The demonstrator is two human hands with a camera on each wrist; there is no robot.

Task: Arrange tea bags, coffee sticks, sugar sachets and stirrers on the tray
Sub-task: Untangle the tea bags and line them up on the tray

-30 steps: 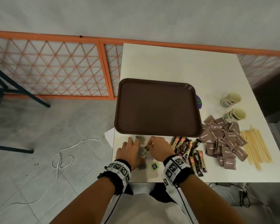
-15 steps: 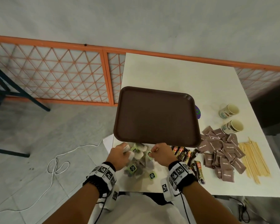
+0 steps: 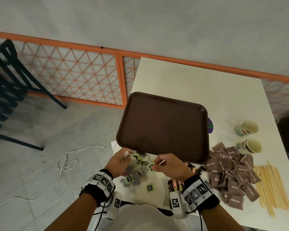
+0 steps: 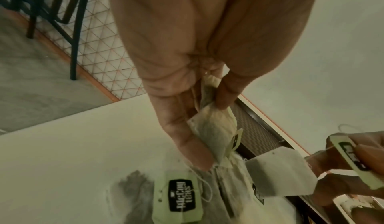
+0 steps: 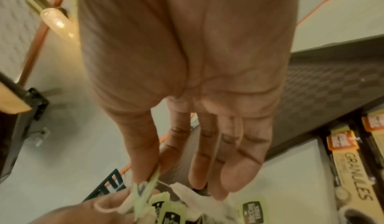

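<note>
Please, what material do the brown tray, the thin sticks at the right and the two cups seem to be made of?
The brown tray looks like moulded plastic: matte, with a fine grid texture and a rounded raised rim. The stirrers appear to be wood or bamboo: pale tan, thin, straight, without shine. The two cups are probably paper: cream inside, thin rolled rim, printed outside, though the pictures cannot rule out thin plastic.

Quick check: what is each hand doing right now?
Left hand: holds a tea bag.
Right hand: pinches a green tea-bag tag between thumb and forefinger.

Brown tray [image 3: 163, 124], green-tagged tea bags [image 3: 137, 165], white table [image 3: 198, 84]
</note>
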